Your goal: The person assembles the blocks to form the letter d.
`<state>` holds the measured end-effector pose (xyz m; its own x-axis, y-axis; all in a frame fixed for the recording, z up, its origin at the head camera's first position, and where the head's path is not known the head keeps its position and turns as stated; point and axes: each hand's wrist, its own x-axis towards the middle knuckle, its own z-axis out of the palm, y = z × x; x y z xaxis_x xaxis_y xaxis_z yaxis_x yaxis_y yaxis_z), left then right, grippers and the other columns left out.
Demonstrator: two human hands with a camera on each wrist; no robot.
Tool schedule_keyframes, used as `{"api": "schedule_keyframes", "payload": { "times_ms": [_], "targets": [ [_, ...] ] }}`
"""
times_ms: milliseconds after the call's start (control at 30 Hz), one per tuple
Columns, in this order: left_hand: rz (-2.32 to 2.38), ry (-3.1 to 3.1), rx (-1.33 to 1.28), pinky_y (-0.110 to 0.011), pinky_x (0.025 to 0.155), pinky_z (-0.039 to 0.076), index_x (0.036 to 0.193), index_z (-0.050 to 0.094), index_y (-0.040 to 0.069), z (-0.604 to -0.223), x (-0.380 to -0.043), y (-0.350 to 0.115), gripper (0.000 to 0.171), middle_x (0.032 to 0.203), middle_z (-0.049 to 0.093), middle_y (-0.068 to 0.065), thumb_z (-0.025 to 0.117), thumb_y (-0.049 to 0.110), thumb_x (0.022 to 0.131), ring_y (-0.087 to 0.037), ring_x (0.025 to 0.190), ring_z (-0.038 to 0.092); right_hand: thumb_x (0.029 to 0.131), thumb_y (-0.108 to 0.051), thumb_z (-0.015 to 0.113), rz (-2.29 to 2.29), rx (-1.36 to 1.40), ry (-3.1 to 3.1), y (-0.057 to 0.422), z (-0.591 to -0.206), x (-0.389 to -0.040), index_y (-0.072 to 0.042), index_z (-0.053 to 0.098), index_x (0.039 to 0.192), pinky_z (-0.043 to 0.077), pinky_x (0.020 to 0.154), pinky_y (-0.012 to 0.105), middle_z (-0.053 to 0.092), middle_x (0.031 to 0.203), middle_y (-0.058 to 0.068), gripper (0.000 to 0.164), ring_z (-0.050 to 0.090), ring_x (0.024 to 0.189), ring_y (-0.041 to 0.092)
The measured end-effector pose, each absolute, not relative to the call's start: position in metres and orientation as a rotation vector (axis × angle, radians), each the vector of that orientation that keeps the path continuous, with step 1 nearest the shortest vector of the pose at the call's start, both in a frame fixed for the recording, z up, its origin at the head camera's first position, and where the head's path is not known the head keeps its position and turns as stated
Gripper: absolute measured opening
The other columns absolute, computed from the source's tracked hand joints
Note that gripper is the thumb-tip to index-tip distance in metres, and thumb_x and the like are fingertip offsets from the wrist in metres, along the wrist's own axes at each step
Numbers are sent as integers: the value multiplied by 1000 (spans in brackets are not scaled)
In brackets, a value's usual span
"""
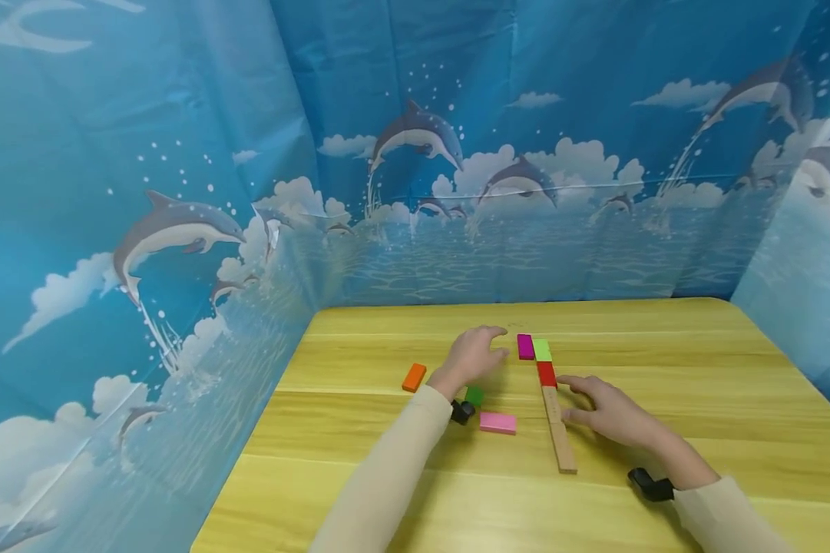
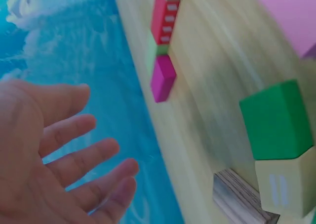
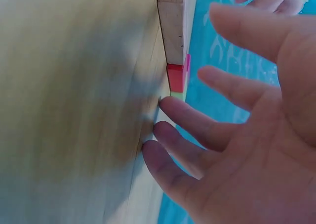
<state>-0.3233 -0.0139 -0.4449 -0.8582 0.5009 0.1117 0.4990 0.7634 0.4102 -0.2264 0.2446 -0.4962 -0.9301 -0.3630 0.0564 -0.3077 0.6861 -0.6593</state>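
A row of small blocks runs along the table, with plain wooden blocks [image 1: 560,438] at the near end, a red block [image 1: 547,374] and a light green block [image 1: 542,350]. Beside the light green one, to its left, lies a magenta block [image 1: 525,346]. My left hand [image 1: 475,355] hovers left of the magenta block, fingers spread and holding nothing. On the right side of the row, my right hand [image 1: 604,411] has its thumb and fingers extended close to the red and wooden blocks. It holds nothing; whether a fingertip touches the row I cannot tell.
An orange block [image 1: 415,377] lies left of my left forearm. Near that wrist are a pink block [image 1: 498,423] and a green block [image 2: 276,122], with a pale block [image 2: 284,184] and a grained block [image 2: 242,197] beside the green one. A dolphin-print curtain [image 1: 456,253] surrounds the table.
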Motion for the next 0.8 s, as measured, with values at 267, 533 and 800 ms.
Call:
{"api": "schedule_keyframes", "payload": {
  "times_ms": [267, 533, 800],
  "targets": [
    [761, 2825, 829, -37, 108, 40, 145, 56, 23, -457, -351, -2, 44, 145, 54, 4, 60, 32, 103, -19, 136, 48, 95, -45, 68, -1006, -595, 2838, 244, -499, -209, -11, 45, 152, 42, 96, 64, 48, 141, 22, 70, 47, 127, 44],
    [828, 2762, 830, -38, 109, 39, 148, 52, 17, -483, -371, 19, 48, 147, 53, 2, 58, 32, 103, -21, 136, 47, 92, -51, 69, -977, -588, 2893, 247, -502, -201, -17, 47, 152, 41, 94, 66, 46, 144, 19, 72, 43, 129, 45],
    [630, 2838, 798, -44, 102, 41, 152, 47, 29, -498, -389, 23, 52, 150, 49, 4, 57, 41, 102, -25, 131, 43, 93, -53, 66, -989, -570, 2905, 241, -509, -203, -21, 47, 152, 41, 95, 66, 46, 145, 16, 70, 42, 132, 44]
  ]
}}
